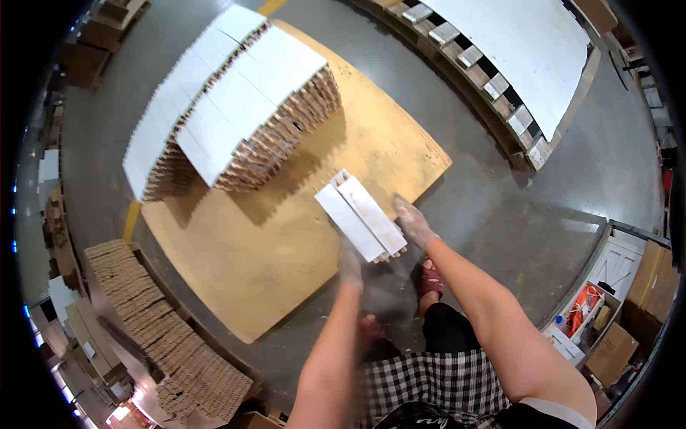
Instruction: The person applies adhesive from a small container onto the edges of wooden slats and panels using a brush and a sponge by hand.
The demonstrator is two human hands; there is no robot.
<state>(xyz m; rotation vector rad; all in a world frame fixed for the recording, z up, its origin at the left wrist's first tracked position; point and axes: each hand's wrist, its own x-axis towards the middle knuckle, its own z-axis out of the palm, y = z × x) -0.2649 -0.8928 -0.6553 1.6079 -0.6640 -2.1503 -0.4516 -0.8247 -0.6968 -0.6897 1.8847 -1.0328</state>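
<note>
A small bundle of white-faced strips [363,217] lies between my two hands, brown bits sticking out at its ends. It forms two rows side by side, and its near end reaches past the edge of the tan wooden board [286,286]. My left hand [349,266], smeared by motion, is at the near left side of the bundle, its fingers mostly hidden. My right hand [413,220], dusted white, lies along the right side with fingers fairly straight. On the far left of the board stand tall stacks of similar white-topped pieces [250,86], their sides brown and layered.
A pallet [518,121] bearing a large white sheet [518,50] stands at far right. Packed rows of brown cardboard pieces [164,329] are at near left. To the right, an open-topped container holds an orange item [584,309] and cardboard boxes [612,354]. Grey floor [493,229] lies between.
</note>
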